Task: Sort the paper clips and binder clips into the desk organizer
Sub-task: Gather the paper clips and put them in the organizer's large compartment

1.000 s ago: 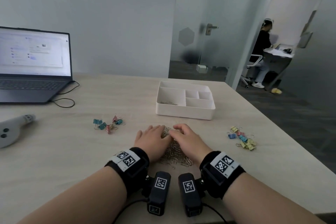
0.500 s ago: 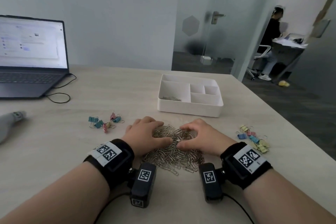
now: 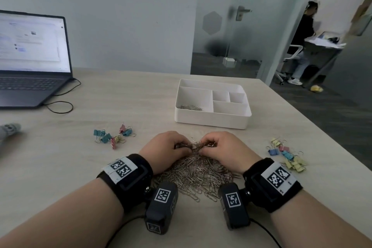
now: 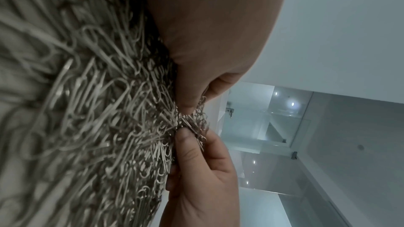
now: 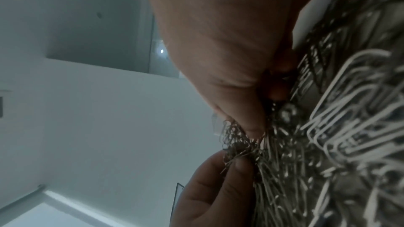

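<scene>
Head view showed both hands, left hand (image 3: 165, 150) and right hand (image 3: 225, 150), curled around a bunch from the paper clip pile (image 3: 195, 175) near the table's front edge. A few paper clips lay in the desk organizer (image 3: 213, 122)'s large compartment. Most paper clips and both binder clip clusters (image 3: 113, 136) (image 3: 286, 156) remained unsorted.

Shiny metal wire paper clips (image 3: 198, 175) heap on a matt pale wood-grain table (image 3: 60, 167), near a smooth white plastic organizer (image 3: 213, 122).

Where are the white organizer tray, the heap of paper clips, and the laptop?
organizer tray (image 3: 211, 122), head view, front wall.
heap of paper clips (image 3: 198, 175), head view, middle of heap.
laptop (image 3: 30, 84), head view, keyboard.
</scene>
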